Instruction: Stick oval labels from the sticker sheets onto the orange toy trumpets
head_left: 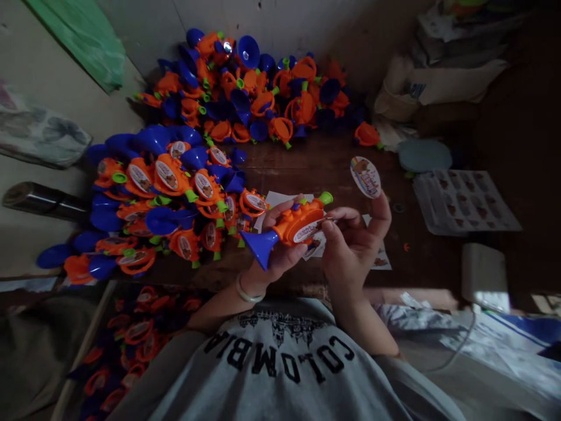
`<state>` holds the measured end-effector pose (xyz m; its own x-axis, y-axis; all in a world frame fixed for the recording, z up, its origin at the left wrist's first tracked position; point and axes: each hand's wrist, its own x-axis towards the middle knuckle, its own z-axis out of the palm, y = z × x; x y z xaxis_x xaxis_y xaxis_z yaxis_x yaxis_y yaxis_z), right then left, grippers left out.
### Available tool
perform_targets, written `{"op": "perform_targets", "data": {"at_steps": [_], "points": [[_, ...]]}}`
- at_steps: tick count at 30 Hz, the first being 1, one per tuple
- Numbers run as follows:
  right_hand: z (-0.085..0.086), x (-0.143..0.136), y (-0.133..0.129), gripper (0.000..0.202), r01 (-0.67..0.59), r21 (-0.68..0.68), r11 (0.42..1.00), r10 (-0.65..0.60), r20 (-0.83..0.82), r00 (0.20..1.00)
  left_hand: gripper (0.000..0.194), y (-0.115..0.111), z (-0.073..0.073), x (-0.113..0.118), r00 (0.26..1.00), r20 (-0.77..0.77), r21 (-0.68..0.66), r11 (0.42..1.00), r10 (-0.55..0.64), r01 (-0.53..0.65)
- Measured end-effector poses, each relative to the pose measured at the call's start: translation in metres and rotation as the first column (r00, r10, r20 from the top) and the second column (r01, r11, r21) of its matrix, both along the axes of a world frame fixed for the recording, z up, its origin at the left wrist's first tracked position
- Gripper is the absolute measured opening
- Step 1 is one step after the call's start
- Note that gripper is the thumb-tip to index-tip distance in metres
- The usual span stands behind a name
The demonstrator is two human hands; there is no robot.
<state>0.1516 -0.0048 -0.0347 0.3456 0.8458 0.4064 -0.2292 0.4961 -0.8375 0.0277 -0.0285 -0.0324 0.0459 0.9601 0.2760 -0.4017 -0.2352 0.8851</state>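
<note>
Toy trumpet and oval stickers in two hands

Left hand point(280, 257) grips the orange-and-blue toy trumpet point(298, 225) above the table point(302, 164); the grey shirt point(280, 362) reads "COLOMBIA"; right fingers point(380, 210) carry an oval sticker point(366, 176), thumb at the trumpet's label point(307, 231), its print illegible.

Sticker point(365, 177) lettering blurred; green sheet point(85, 38) cut off at top.

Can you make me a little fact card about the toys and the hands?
left hand: holds orange toy trumpet, blue bell, green mouthpiece
right hand: thumb at the trumpet's oval label; oval sticker on a raised fingertip
left pile: labelled toy trumpets
back pile: more toy trumpets
far right: sticker sheets
</note>
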Motion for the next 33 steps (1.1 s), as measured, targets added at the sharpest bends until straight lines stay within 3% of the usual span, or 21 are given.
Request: {"op": "perform_targets", "data": {"at_steps": [11, 29, 33], "points": [[0.002, -0.003, 0.001, 0.074, 0.043, -0.051, 0.998, -0.042, 0.021, 0.999, 0.055, 0.003, -0.003, 0.005, 1.0, -0.016, 0.021, 0.999, 0.027, -0.027], [-0.003, -0.006, 0.002, 0.073, 0.024, -0.015, 1.0, -0.023, 0.017, 1.0, 0.047, 0.006, -0.01, 0.008, 0.996, -0.023, 0.056, 0.995, 0.081, -0.08], [-0.003, -0.008, 0.002, 0.074, 0.07, -0.01, 0.998, -0.069, 0.066, 0.995, 0.045, 0.005, -0.011, 0.008, 0.994, -0.029, 0.049, 0.993, 0.108, -0.106]]}}
